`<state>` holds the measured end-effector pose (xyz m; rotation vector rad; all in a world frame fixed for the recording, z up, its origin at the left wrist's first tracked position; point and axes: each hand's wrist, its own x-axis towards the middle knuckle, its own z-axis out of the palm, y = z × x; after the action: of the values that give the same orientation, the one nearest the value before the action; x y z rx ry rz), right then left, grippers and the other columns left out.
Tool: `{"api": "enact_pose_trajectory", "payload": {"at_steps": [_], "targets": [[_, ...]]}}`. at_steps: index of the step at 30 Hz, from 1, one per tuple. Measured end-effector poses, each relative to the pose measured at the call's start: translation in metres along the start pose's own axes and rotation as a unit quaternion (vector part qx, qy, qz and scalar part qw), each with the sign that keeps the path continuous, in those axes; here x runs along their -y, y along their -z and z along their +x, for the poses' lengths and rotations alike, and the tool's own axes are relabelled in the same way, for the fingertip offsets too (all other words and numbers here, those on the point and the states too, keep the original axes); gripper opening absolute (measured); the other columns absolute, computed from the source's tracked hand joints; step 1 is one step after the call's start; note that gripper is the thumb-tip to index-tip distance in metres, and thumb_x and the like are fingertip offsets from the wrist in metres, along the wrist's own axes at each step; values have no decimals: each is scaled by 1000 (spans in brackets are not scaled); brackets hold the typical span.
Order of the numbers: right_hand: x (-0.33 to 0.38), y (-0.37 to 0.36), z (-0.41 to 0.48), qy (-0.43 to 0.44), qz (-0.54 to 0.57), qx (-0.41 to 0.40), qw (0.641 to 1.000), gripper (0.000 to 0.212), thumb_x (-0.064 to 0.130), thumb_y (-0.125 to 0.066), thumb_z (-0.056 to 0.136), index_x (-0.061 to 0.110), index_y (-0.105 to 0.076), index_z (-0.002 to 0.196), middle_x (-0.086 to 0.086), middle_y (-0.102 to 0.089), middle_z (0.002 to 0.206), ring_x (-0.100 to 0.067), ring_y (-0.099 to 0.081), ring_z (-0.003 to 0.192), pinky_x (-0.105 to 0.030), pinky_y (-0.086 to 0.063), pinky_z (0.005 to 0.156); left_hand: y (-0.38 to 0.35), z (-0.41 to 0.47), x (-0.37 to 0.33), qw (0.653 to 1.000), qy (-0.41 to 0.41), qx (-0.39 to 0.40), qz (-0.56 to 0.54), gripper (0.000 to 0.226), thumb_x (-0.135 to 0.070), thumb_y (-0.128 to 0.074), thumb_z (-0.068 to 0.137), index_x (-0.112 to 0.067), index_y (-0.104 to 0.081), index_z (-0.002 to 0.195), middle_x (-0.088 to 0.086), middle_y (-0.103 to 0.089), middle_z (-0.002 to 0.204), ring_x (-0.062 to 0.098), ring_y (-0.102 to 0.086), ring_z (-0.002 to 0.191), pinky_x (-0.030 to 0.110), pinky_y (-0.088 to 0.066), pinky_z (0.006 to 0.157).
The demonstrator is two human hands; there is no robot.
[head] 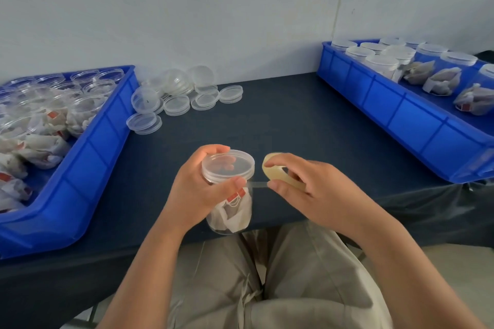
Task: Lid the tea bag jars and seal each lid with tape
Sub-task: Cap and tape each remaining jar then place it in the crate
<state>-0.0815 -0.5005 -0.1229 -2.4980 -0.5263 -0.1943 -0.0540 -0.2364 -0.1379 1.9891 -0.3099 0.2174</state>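
L hand [197, 195] grips lidded jar [230, 211] at near bench [294, 120] edge, thumb pinning tape end on lid [227, 164] seam, R hand [315, 189] pinches tape roll [280, 172] just beside; best pull strip taut, rotate jar not roll.
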Motion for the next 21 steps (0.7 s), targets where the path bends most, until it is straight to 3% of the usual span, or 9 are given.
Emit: {"api": "enact_pose_trajectory", "payload": {"at_steps": [2, 4, 7, 11, 16, 21], "targets": [[-5, 4, 1, 2, -23, -4, 1000, 44, 76, -41, 96, 55, -48, 134, 34, -60, 105, 6, -55, 99, -15, -42, 71, 3, 3, 0, 1000, -9, 28, 7, 65, -65, -80, 67, -42, -60, 124, -28, -66, 123, 1, -66, 115, 13, -55, 84], [-8, 9, 1, 11, -5, 27, 1000, 42, 74, -43, 97, 56, -51, 134, 27, -62, 121, 2, -55, 112, -22, -49, 86, 4, 5, 3, 999, -11, 49, -3, 67, -66, -80, 68, -42, -60, 127, -27, -67, 124, 3, -66, 117, 18, -58, 89], [-8, 10, 1, 33, 28, 70, 997, 38, 66, -41, 102, 49, -61, 131, 14, -67, 119, -12, -58, 121, -27, -46, 97, 6, 6, 5, 997, -7, 69, -29, 88, -80, -79, 66, -41, -54, 141, -25, -66, 130, 5, -65, 124, 21, -58, 95], [-1, -3, 3, 12, -10, 29, 999, 39, 55, -38, 107, 41, -70, 125, 11, -59, 95, -11, -58, 91, -39, -52, 82, 5, 5, 4, 993, -16, 103, -63, 94, -69, -81, 75, -40, -40, 154, -21, -64, 140, 8, -63, 130, 14, -52, 96], [17, -18, 2, -3, -81, -39, 996, 36, 52, -38, 108, 42, -69, 124, 7, -54, 90, -16, -56, 78, -41, -54, 63, 6, 3, 8, 988, -43, 115, -88, 76, -50, -82, 81, -31, -50, 148, -5, -64, 143, 23, -60, 136, 35, -56, 105], [19, -17, 1, -8, -75, -52, 996, 37, 47, -38, 108, 36, -72, 120, 1, -55, 84, -20, -54, 72, -48, -52, 59, -1, -2, 0, 997, -64, 44, 17, 76, -63, -89, 62, -38, -61, 128, -20, -63, 134, 9, -60, 128, 14, -49, 96]]}}
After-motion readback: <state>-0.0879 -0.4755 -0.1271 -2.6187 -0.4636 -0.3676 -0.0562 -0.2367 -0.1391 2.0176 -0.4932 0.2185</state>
